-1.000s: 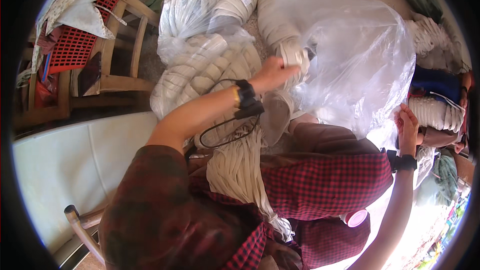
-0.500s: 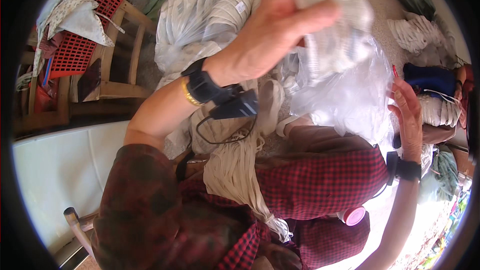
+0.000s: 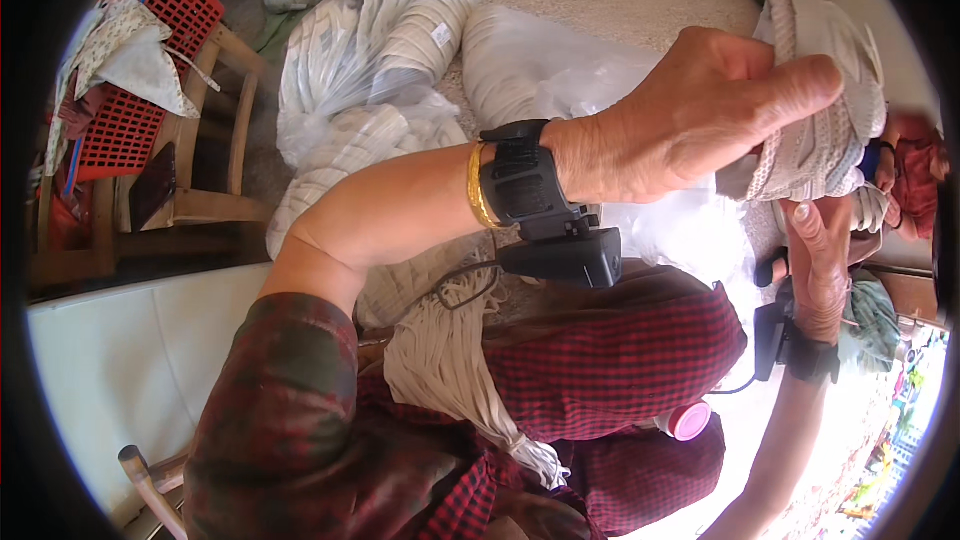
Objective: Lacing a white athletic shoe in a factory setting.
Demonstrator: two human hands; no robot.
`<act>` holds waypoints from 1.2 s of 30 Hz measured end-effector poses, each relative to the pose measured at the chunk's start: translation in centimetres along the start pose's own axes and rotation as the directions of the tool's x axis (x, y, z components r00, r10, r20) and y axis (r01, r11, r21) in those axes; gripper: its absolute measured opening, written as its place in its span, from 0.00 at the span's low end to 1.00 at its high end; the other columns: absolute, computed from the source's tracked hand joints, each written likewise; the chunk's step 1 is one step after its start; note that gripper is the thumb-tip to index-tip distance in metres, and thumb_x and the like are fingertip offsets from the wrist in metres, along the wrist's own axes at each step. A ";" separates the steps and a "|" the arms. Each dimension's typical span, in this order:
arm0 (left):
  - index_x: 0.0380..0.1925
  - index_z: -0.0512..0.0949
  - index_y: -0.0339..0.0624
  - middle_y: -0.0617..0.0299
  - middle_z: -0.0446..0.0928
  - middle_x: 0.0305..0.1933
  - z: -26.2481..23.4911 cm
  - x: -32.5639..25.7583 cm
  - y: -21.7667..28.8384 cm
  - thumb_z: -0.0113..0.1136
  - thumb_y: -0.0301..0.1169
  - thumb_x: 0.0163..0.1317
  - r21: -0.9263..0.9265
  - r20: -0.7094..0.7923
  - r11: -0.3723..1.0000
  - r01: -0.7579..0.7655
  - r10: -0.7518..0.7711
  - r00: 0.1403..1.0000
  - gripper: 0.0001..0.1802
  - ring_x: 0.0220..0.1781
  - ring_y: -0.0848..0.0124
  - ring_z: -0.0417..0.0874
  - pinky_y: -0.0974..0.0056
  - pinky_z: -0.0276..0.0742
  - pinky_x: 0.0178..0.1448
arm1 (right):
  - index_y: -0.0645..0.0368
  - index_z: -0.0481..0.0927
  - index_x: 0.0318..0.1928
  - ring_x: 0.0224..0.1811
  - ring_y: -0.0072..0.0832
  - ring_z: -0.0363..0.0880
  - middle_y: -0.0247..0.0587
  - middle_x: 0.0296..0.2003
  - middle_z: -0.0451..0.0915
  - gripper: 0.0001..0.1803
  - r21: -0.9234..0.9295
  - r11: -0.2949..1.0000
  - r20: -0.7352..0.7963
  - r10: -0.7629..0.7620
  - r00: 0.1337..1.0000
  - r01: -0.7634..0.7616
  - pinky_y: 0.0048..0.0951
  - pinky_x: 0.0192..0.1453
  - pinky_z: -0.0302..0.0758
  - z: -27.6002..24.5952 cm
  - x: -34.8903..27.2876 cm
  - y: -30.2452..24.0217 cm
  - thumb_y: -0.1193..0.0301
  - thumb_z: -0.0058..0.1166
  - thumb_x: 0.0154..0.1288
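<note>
My left hand (image 3: 700, 110) is raised at the upper right, its fingers wrapped round a thick bundle of off-white woven pieces (image 3: 822, 110), with the thumb along its outer side. Just below the bundle is my right hand (image 3: 822, 265); its thumb points up, stretched, and the other fingers are partly hidden behind the bundle. Whether they touch it, I cannot tell. A hank of cream flat laces (image 3: 440, 355) lies across my lap, tied at its lower end. Clear plastic wrap (image 3: 690, 230) lies in front of my knees, partly behind my left forearm.
Plastic-wrapped white bundles (image 3: 375, 35) lie on the floor ahead. At the left stand a wooden chair frame (image 3: 245, 130) and a red basket (image 3: 120, 135) with a cloth over it. A pink-lidded container (image 3: 690, 421) rests by my knee. Another person in red (image 3: 918, 175) sits at the far right.
My left hand has carried the bundle right and slightly down, toward my right hand, which has moved a little lower. The plastic wrap now lies apart from the bundle.
</note>
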State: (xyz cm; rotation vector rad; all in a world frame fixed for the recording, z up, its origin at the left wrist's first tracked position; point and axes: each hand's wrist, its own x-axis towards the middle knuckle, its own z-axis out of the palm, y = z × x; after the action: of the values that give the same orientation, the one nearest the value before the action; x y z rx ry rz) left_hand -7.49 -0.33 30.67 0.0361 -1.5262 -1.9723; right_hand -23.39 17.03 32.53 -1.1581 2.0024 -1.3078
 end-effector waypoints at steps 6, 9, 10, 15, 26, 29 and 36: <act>0.57 0.71 0.34 0.54 0.75 0.55 -1.1 -0.4 -4.4 0.48 0.69 0.65 -0.504 0.210 0.851 0.149 -0.046 0.977 0.45 0.61 0.65 0.76 0.55 0.79 0.59 | 0.68 0.60 0.68 0.63 0.35 0.72 0.50 0.60 0.73 0.58 0.103 0.992 0.101 0.061 0.993 -0.072 0.34 0.69 0.66 2.4 0.7 0.8 0.48 0.75 0.44; 0.53 0.75 0.37 0.55 0.78 0.50 -4.5 -3.8 -11.0 0.51 0.68 0.65 -0.553 0.011 0.775 0.305 -0.359 0.933 0.41 0.55 0.67 0.79 0.56 0.81 0.55 | 0.66 0.68 0.62 0.56 0.29 0.76 0.45 0.53 0.78 0.49 0.072 0.987 0.197 0.130 0.972 -0.146 0.30 0.65 0.68 2.0 0.8 1.9 0.50 0.75 0.45; 0.43 0.78 0.40 0.58 0.80 0.40 -7.4 -6.5 -15.9 0.54 0.68 0.63 -0.504 -0.113 0.750 0.428 -0.548 0.829 0.38 0.42 0.71 0.82 0.60 0.81 0.46 | 0.66 0.68 0.62 0.56 0.29 0.76 0.45 0.53 0.78 0.49 0.074 0.987 0.195 0.126 0.973 -0.143 0.30 0.65 0.68 1.9 0.8 1.9 0.50 0.75 0.45; 0.40 0.77 0.36 0.62 0.74 0.34 -8.1 -11.5 -24.3 0.56 0.73 0.56 -0.267 -0.385 0.527 0.807 -0.826 0.412 0.44 0.27 0.73 0.74 0.67 0.74 0.29 | 0.65 0.70 0.59 0.51 0.28 0.79 0.44 0.46 0.81 0.45 -0.019 0.968 0.315 0.244 0.917 -0.251 0.30 0.60 0.72 1.4 0.6 2.0 0.49 0.72 0.48; 0.18 0.75 0.40 0.65 0.71 0.18 -8.2 -9.0 -26.7 0.65 0.36 0.56 0.139 -0.240 0.588 0.797 -0.761 0.603 0.14 0.19 0.76 0.72 0.67 0.63 0.21 | 0.65 0.70 0.59 0.51 0.29 0.78 0.45 0.48 0.80 0.44 -0.079 0.985 0.187 0.163 0.969 -0.150 0.29 0.59 0.73 0.1 -0.3 2.5 0.48 0.71 0.50; 0.57 0.76 0.39 0.62 0.80 0.54 -9.5 -12.2 -19.5 0.57 0.38 0.70 -0.349 -0.005 0.577 0.739 -0.789 0.614 0.20 0.53 0.70 0.82 0.61 0.77 0.58 | 0.65 0.69 0.63 0.56 0.30 0.73 0.44 0.54 0.76 0.44 0.095 0.991 -0.056 0.099 0.994 -0.093 0.29 0.63 0.67 -1.1 -0.7 1.9 0.46 0.66 0.55; 0.62 0.71 0.32 0.58 0.77 0.60 -5.1 -13.1 -5.3 0.53 0.35 0.74 -0.328 -0.271 0.920 0.214 -0.309 0.912 0.22 0.62 0.68 0.77 0.59 0.71 0.67 | 0.64 0.64 0.71 0.61 0.32 0.71 0.46 0.61 0.72 0.44 0.229 0.971 -0.306 0.136 0.942 -0.066 0.29 0.67 0.64 -4.1 -3.4 2.0 0.46 0.56 0.66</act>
State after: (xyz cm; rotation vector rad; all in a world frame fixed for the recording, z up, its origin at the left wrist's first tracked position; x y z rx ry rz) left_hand 2.46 2.39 19.75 0.4390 -1.0544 -2.2566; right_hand -25.49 22.34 32.28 -0.7693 2.0417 -1.6989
